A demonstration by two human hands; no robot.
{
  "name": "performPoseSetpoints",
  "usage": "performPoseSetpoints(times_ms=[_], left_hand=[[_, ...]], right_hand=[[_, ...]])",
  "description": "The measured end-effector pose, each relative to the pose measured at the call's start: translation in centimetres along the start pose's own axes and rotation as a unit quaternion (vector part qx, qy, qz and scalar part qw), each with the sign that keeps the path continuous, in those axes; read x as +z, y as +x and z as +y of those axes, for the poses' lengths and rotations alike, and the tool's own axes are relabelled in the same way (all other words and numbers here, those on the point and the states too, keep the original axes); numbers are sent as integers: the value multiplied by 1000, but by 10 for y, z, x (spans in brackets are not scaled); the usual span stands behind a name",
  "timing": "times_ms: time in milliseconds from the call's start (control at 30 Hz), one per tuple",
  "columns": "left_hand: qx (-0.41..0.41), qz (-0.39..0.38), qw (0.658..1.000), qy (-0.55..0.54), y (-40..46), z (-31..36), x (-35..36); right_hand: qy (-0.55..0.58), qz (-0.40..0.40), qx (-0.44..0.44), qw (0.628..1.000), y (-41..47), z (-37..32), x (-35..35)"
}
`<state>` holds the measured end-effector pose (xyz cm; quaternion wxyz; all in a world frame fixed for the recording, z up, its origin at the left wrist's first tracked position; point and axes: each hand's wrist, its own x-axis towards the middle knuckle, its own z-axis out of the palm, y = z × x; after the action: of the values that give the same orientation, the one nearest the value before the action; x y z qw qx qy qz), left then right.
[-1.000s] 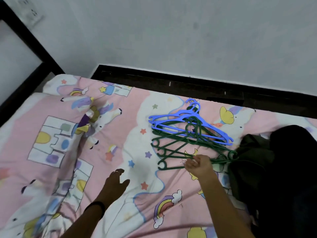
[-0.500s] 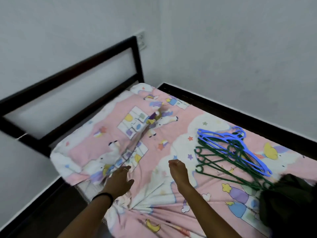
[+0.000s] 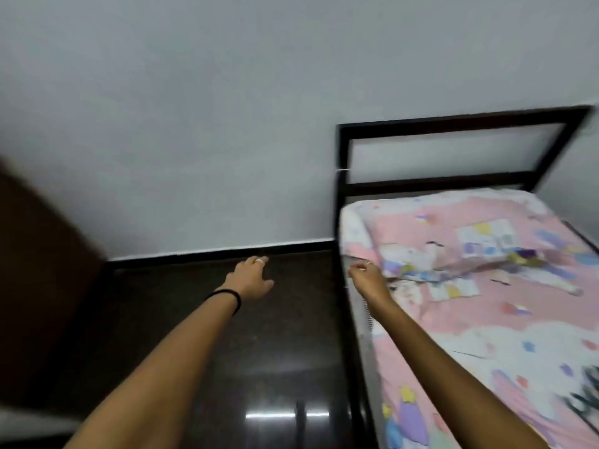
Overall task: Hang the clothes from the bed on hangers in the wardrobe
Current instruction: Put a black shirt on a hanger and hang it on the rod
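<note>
Both arms stretched forward, head view turned away from most of the bed and badly smeared. Left hand (image 3: 251, 278) out over the dark glossy floor (image 3: 201, 335), fingers extended and relaxed, holding nothing; black band (image 3: 228, 294) on that wrist, ring on a finger. Right hand (image 3: 368, 273) above the near edge of the bed (image 3: 353, 319), over the rumpled end of the pink cartoon-print bedsheet (image 3: 486, 319); fingers somewhat curled, nothing visibly held, though contact with the fabric cannot be told through the blur. Neither grip clamped on a garment or a hanger.

Of the task's things, little in view. Only a blurred dark green shape at the right edge, on the bedsheet, probably hangers (image 3: 586, 393). No clothes visible in this view, so their place cannot be told. Black headboard (image 3: 453, 124) against the pale wall at the far end of the bed. Brown panel (image 3: 39, 286) at the left edge, possibly the wardrobe or its door, too blurred to say.

Progress, as a judgement: very early. No garment seen on a hanger, nothing carried, no open wardrobe visible. Still left, it seems: picking up a garment, fitting it on a hanger, carrying it across and hanging it, then the same for the rest.
</note>
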<state>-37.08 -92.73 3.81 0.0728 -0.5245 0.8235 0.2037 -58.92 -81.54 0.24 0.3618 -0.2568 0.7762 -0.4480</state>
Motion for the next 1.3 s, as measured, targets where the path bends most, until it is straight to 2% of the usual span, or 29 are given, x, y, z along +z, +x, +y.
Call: performPoseSetpoints(times_ms=[133, 233, 367, 467, 733, 933, 1033, 1167, 1300], left_hand=[[-112, 77, 990, -22, -93, -131, -40], [-213, 119, 968, -52, -178, -226, -60], [-342, 165, 921, -89, -305, -340, -61], [-424, 197, 877, -114, -386, -388, -54], [-557, 233, 774, -190, -540, -459, 7], [-653, 207, 698, -206, -625, -497, 68], [-690, 220, 662, -193, -663, -513, 78], [-716, 250, 628, -175, -701, -516, 94], [-729, 274, 599, -185, -716, -490, 116]], right_hand=[[-17, -126, -55, 990, -53, -46, 119], [-33, -230, -82, 969, -113, -78, 206], [-85, -366, -116, 919, -208, -104, 312], [-126, -437, -145, 879, -268, -118, 373], [-200, -581, -205, 762, -412, -132, 508], [-250, -674, -227, 657, -526, -99, 611], [-274, -704, -231, 613, -582, -81, 654], [-307, -738, -240, 552, -639, -58, 682], [-334, -754, -259, 504, -668, -38, 681]])
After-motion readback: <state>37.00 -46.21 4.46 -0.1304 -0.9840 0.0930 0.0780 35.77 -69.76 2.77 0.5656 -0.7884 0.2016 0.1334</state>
